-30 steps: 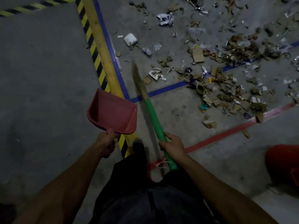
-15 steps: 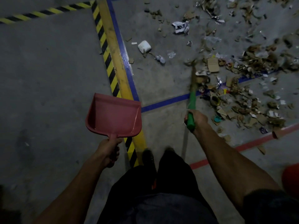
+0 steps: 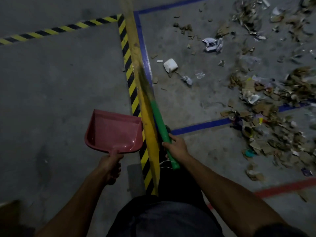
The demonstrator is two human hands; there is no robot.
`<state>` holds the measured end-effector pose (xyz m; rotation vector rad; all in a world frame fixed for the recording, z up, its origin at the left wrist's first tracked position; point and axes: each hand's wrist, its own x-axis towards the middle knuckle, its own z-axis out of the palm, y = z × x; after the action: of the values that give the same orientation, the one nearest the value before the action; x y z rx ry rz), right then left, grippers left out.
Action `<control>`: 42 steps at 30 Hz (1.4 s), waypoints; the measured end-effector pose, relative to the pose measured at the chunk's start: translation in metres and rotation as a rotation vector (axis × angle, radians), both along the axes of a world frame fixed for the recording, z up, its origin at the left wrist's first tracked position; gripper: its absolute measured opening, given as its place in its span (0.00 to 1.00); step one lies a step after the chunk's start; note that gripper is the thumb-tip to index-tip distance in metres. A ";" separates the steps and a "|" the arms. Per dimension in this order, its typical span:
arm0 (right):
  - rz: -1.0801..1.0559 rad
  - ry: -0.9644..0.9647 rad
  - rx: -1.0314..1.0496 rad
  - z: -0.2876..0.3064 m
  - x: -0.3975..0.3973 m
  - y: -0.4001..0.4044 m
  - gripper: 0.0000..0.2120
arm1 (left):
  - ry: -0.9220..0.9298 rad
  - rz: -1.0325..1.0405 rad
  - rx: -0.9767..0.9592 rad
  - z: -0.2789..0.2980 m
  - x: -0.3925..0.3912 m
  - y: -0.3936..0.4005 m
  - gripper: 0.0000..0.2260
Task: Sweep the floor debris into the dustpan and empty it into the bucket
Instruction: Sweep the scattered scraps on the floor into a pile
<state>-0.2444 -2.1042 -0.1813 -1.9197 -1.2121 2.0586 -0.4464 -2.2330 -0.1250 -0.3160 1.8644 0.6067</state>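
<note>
Left hand [image 3: 110, 165] grips the stub handle of the red dustpan [image 3: 114, 130], fingers curled round it. Pan is held off the floor with its open mouth pointing away from the person, nothing visible inside. It sits over grey concrete floor [image 3: 51, 93], its right edge just beside the black-and-yellow hazard stripe [image 3: 130, 77].

Right hand [image 3: 176, 146] is wrapped round the green handle of the broom [image 3: 158, 120], near its lower end; a short bit of handle and a white string stick out below the fist. Broom runs up and left from the hand. Bristle end is motion-blurred and overlaps the solid yellow line [image 3: 148, 127] and the blue tape [image 3: 145, 53], so I cannot tell if the tip touches the floor.

Debris [image 3: 277, 103] lies to the right, well apart from the dustpan: a dense scatter of torn cardboard, paper and foil scraps across the blue tape line. Looser bits nearer the broom: a white block [image 3: 170, 65] and a crumpled white wrapper [image 3: 212, 44]. Red tape line [image 3: 285, 187] runs at lower right. Bucket is not in frame.

Person's dark shorts fill the bottom centre.
</note>
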 end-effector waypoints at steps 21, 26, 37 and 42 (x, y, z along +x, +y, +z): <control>-0.927 0.079 -0.128 0.027 -0.072 0.292 0.08 | 0.023 -0.084 0.017 0.017 -0.142 0.234 0.14; -0.530 0.094 -0.052 0.059 -0.135 0.239 0.14 | 0.011 -0.144 0.003 0.006 -0.204 0.253 0.12; 0.058 -0.033 -0.146 0.026 -0.314 0.251 0.28 | 0.038 -0.232 -0.103 -0.009 -0.366 0.293 0.13; -0.173 -0.050 -0.279 0.001 -0.346 0.279 0.20 | 0.032 -0.326 -0.093 -0.005 -0.395 0.299 0.12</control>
<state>-0.5906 -1.8255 -0.1807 -2.1172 -0.7657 2.1939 -0.8418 -1.9337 -0.1304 -0.0588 1.9252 0.3046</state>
